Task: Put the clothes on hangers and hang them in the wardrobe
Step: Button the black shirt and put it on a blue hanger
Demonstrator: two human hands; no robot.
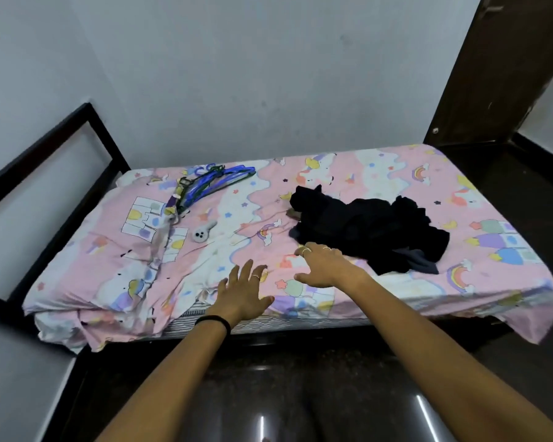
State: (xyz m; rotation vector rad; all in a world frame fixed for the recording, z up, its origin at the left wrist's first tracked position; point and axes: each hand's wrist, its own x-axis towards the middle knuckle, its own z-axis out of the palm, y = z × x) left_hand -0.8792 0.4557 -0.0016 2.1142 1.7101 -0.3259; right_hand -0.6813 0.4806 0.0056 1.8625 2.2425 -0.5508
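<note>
Both hands' fingers spread empty, left hand [241,293], right hand [321,266] beside dark crumpled clothes [371,229], seemingly black.

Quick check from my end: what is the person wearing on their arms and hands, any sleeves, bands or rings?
Both forearms are bare, no sleeves in view. The left hand has a black band round its wrist and a thin ring on one finger. The right hand wears thin, pale metal rings on at least two fingers. No gloves, no watch visible.
</note>
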